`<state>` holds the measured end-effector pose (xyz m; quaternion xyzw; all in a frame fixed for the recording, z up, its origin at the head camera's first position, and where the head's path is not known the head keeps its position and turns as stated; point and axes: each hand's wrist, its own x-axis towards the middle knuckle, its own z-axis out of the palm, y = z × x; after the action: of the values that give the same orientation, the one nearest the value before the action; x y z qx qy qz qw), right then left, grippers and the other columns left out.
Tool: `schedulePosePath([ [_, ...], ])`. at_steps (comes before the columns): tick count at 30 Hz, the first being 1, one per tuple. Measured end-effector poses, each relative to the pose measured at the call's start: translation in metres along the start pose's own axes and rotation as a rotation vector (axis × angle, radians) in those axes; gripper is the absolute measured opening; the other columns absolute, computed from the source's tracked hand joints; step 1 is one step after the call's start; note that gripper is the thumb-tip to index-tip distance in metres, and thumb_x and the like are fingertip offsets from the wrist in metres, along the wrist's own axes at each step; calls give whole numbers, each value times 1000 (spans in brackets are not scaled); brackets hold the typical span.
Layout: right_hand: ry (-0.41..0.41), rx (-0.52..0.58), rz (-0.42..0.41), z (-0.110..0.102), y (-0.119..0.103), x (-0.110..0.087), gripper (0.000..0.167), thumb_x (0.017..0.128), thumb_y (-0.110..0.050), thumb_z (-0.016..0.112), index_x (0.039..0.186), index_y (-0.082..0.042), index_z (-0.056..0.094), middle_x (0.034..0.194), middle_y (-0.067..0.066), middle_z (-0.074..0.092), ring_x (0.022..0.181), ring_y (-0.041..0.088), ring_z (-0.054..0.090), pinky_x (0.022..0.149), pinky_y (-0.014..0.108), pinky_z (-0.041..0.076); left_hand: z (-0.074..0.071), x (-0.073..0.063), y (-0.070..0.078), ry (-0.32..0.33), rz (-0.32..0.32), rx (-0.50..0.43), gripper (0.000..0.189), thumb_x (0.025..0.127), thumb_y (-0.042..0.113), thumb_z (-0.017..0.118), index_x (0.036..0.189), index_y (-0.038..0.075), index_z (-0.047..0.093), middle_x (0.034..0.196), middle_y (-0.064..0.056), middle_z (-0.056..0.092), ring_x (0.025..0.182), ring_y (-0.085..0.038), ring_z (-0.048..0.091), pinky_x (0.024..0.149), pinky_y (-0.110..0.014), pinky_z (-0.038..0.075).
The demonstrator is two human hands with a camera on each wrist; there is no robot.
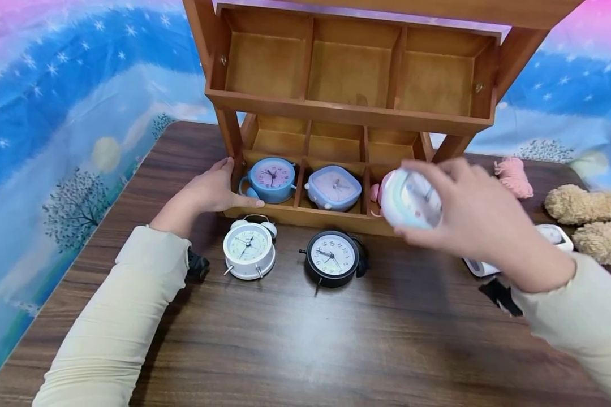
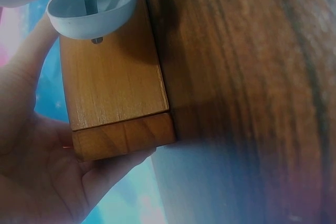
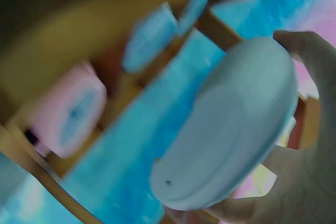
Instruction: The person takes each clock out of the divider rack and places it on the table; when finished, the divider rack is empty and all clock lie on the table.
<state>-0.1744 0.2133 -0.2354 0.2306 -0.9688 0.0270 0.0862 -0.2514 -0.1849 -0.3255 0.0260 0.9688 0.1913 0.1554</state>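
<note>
My right hand (image 1: 481,209) grips a rounded pale blue-and-white clock (image 1: 412,198) in the air before the right bottom compartment; it is motion-blurred. Behind it, a pink clock (image 3: 71,114) is mostly hidden in the head view. With its thumb along the front, my left hand (image 1: 201,192) holds the lower left corner of the wooden shelf (image 1: 351,110). A round blue clock (image 1: 272,180) sits in the left bottom compartment, a squarish lavender-blue clock (image 1: 334,187) in the middle one. A white twin-bell alarm clock (image 1: 248,247) and a black alarm clock (image 1: 332,258) stand on the table.
At the right, partly behind my right arm, is a white object with a dial (image 1: 552,233). Beige yarn bundles (image 1: 582,204) and a pink yarn skein (image 1: 513,177) lie beyond it. A patterned backdrop (image 1: 81,113) hangs behind the dark wooden table (image 1: 285,350).
</note>
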Motion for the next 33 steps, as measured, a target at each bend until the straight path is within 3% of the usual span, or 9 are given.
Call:
schedulePosePath([
  [7,-98,3,-63,48,2,-31,89,67,-65,79,140,-22,52,110,26,57,88,41,60,68,57,49,-2,-1,1,2,-4,-10,128,79,68,69,156,-5,-3,163,-27,4,146,-48,16,113,-62,22],
  [15,-177,45,-61,78,6,-42,89,69,-61,80,143,-21,51,117,26,56,101,44,59,84,60,47,-2,-1,1,0,-8,-9,127,80,67,69,156,-4,-3,163,-26,3,146,-48,16,113,-62,22],
  [23,-202,36,-64,91,11,-43,90,68,-61,81,143,-20,51,114,28,58,99,45,59,82,60,48,1,-2,-1,-3,-8,-2,129,78,72,67,157,-4,-3,163,-26,3,146,-48,15,113,-62,22],
  [33,-247,20,-52,91,10,-41,96,70,-71,75,147,-21,47,114,28,57,96,44,59,78,60,49,-1,-3,1,11,-3,-22,126,81,66,70,156,-4,-2,163,-25,3,146,-47,15,114,-61,22],
])
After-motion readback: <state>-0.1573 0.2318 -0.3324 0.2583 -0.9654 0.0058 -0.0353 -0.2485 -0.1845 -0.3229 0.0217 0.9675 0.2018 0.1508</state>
